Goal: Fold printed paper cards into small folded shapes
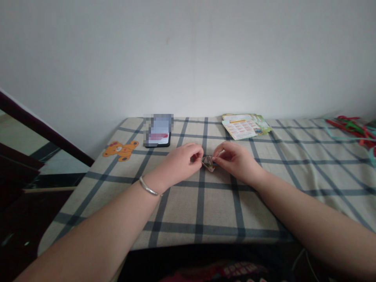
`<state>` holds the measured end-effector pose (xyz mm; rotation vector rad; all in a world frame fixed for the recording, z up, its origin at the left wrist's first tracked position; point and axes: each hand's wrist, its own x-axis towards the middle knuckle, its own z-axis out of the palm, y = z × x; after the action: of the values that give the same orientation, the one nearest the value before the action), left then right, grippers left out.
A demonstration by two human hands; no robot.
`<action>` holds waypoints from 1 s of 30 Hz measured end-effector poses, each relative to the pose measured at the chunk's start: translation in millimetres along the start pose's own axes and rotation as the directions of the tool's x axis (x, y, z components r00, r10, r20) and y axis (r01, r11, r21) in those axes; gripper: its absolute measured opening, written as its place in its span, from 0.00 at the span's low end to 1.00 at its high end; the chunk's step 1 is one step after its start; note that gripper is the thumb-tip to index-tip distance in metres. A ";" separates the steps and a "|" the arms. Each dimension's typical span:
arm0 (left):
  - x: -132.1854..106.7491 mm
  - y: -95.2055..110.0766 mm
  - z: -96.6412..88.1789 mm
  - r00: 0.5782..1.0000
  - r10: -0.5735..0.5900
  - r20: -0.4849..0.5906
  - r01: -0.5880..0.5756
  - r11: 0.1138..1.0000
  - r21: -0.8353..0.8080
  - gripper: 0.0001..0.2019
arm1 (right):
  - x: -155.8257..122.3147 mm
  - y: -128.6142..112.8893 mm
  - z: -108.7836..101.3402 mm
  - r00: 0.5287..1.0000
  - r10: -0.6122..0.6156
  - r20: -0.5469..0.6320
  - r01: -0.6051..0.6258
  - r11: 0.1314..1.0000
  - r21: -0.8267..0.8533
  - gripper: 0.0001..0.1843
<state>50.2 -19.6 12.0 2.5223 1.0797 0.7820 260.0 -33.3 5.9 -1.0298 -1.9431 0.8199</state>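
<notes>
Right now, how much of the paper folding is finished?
The little paper piece already looks folded small, with a pointed corner. The left hand and right hand pinch it from both sides. Maybe left to do: the stack of leaflets at the back, lying flat and unfolded.

Beige cloth with dark-blue checks, orange bear, black phone

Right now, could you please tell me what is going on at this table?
A person's left hand and right hand pinch a small folded paper piece between them, at the middle of the checked tablecloth. Behind lie a phone and a stack of printed leaflets; red and green strips lie at the far right.
</notes>
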 end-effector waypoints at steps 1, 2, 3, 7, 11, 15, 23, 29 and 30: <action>-0.2 0.3 0.4 1.000 -0.011 -0.005 0.011 1.000 -0.005 0.04 | 0.2 0.6 0.5 1.000 0.008 0.001 -0.008 0.999 0.031 0.06; -0.4 0.8 1.0 1.000 -0.020 -0.011 0.019 1.000 -0.009 0.04 | 0.3 1.2 0.9 1.000 0.016 0.004 -0.016 0.998 0.057 0.06; -0.7 1.2 1.5 0.999 -0.027 -0.017 0.027 1.000 -0.012 0.04 | 0.5 1.9 1.4 1.000 0.022 0.006 -0.023 0.997 0.077 0.06; -2.0 2.8 4.1 0.996 -0.060 -0.060 0.059 0.998 -0.022 0.05 | 1.2 3.2 3.0 0.999 0.036 0.009 -0.037 0.990 0.135 0.06; -3.1 4.0 6.1 0.986 -0.137 -0.097 0.127 0.987 -0.102 0.03 | 1.9 2.3 4.3 0.999 0.042 -0.017 -0.038 0.984 0.176 0.06; -3.2 4.8 6.6 0.982 -0.168 -0.091 0.155 0.979 -0.132 0.07 | 2.8 3.0 4.9 0.999 0.037 -0.030 -0.030 0.979 0.203 0.06; -2.8 5.3 6.6 0.984 -0.134 -0.120 0.115 0.982 -0.151 0.07 | 4.9 7.1 4.8 0.992 0.106 -0.066 -0.092 0.979 0.181 0.04; -1.0 2.0 6.0 0.979 -0.157 -0.127 0.130 0.970 -0.203 0.07 | 6.4 7.5 5.5 0.980 0.165 -0.107 -0.131 0.954 0.271 0.07; -0.5 1.1 5.9 0.978 -0.168 -0.123 0.139 0.967 -0.214 0.07 | 6.5 7.2 5.6 0.978 0.175 -0.113 -0.136 0.949 0.286 0.07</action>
<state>54.0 -21.0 7.5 2.2113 1.1593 0.9838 255.4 -25.4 -0.5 -1.0484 -1.5925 1.0476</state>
